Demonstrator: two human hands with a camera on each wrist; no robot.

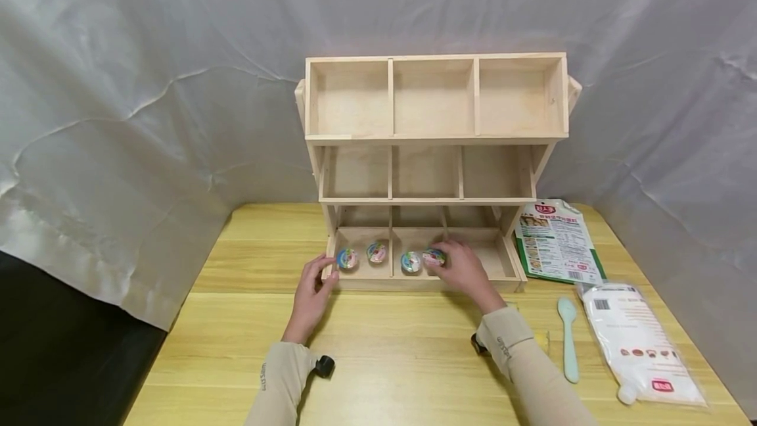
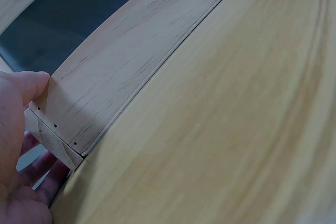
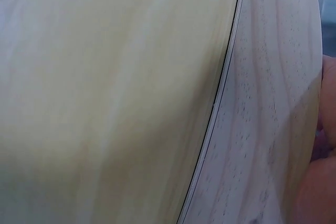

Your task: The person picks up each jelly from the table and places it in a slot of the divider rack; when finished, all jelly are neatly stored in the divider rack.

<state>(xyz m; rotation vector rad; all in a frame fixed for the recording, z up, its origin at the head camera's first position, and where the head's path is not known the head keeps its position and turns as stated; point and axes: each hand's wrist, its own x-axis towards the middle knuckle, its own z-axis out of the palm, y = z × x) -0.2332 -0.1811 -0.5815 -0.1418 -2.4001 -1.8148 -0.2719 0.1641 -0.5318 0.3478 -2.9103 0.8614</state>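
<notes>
Pink-topped cup (image 1: 434, 257), probably light and easily dented, best held by its sides: the right grip (image 1: 464, 269) pinches it at the middle compartment (image 1: 412, 238) of the tray (image 1: 378, 286); the left grip (image 1: 310, 289) pinches the tray's corner.

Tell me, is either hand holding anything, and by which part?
The right hand seems to pinch a small round cup with a colourful printed lid by its right edge; the left hand grips the pale wooden rack by its lower front-left corner.
</notes>
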